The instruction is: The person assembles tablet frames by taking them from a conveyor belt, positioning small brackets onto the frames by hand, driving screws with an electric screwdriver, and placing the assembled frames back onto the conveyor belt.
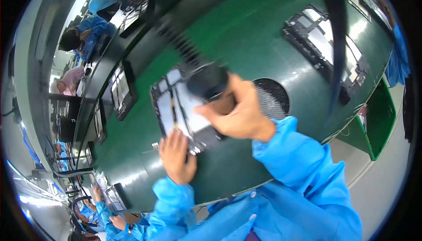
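In front of me an opened flat device, tablet-like, with a black frame and pale grey panels [163, 102] lies on the green table [246, 30]. My left hand [176, 156] rests on its near edge, fingers stretched out. My right hand [241, 111] is wrapped round a black cylindrical tool [206, 80], held over the device's right part and hiding some of it. A dark ribbed hose or coiled cord [182, 43] runs up and to the left from the tool. Motion blurs the tool, so its lower end is hard to make out.
Just right of my right hand is a round dark dish or opening [272, 96] with a grey mesh-like inside. Another opened device [327, 49] lies at the right. A blurred dark strap [336, 34] hangs before it. A green bin [380, 120] stands below the table's right edge.
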Available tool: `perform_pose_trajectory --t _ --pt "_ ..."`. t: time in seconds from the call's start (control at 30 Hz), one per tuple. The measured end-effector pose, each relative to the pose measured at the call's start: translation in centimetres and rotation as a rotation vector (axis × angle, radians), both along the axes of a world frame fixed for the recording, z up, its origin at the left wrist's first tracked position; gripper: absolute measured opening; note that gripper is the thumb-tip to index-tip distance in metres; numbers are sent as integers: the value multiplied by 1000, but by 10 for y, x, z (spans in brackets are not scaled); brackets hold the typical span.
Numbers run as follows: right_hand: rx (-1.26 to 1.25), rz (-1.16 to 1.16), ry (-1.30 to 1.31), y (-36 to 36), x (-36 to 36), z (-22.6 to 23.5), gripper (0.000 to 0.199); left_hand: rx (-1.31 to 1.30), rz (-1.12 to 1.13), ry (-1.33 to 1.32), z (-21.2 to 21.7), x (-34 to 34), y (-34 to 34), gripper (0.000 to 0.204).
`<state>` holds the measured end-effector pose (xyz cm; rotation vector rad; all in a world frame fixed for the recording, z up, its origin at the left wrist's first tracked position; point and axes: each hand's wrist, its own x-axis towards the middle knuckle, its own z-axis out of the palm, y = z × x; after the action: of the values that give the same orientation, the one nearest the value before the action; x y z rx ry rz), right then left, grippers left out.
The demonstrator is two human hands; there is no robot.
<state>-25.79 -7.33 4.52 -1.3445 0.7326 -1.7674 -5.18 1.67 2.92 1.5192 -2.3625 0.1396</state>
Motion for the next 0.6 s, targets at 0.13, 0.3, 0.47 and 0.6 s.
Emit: perform_pose_trajectory --t 0.13,0.3,0.47,0.6 --pt "215 54 82 3 -4 12 29 76 -45 31 -2 -3 65 42" --pt "132 -28 77 -14 26 11 27 217 45 409 -10 -7 94 84" --pt "71 6 83 -25 58 7 26 427 -27 594 -14 -2 94 89" --pt "97 -15 78 -20 52 4 30 513 -216 495 -14 8 90 78"
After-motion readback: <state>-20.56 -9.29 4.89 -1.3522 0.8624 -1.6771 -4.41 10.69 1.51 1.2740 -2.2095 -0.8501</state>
